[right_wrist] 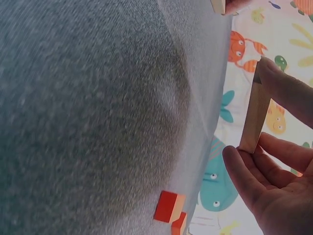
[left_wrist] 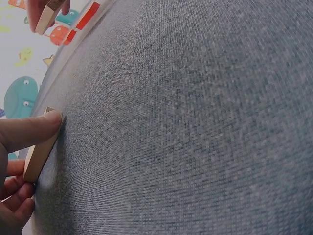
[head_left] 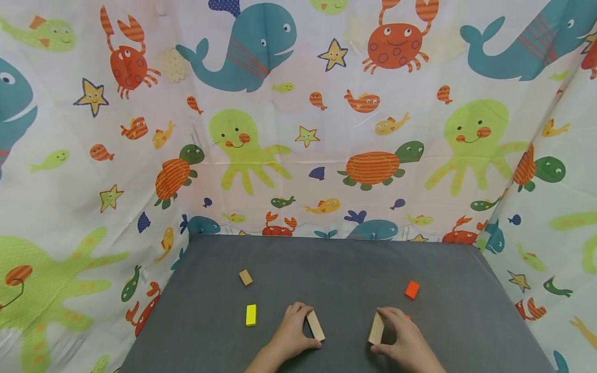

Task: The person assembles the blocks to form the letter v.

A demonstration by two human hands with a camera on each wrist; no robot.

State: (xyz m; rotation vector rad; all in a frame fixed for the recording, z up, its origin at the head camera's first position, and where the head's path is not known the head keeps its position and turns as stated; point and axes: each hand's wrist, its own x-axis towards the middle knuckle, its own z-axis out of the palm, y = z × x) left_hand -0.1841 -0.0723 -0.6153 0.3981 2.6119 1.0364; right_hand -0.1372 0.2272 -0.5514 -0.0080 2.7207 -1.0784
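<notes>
My left hand (head_left: 291, 331) pinches a plain wooden block (head_left: 315, 325) lengthwise, thumb on the near end and fingers at the far end. In the left wrist view, that block (left_wrist: 43, 152) sits close to the grey cloth. Across a gap to the right, my right hand (head_left: 403, 336) grips a second plain wooden block (head_left: 377, 328) by its two ends in the same way. The right wrist view has this block (right_wrist: 256, 112) between thumb and fingertips, held up off the cloth.
Left of my hands lie a yellow block (head_left: 251, 315) and, farther back, a small plain wooden block (head_left: 245, 277). An orange-red block (head_left: 412, 289) lies beyond my right hand, which partly hides another one. A sea-animal curtain (head_left: 298, 160) borders the grey table (head_left: 345, 274).
</notes>
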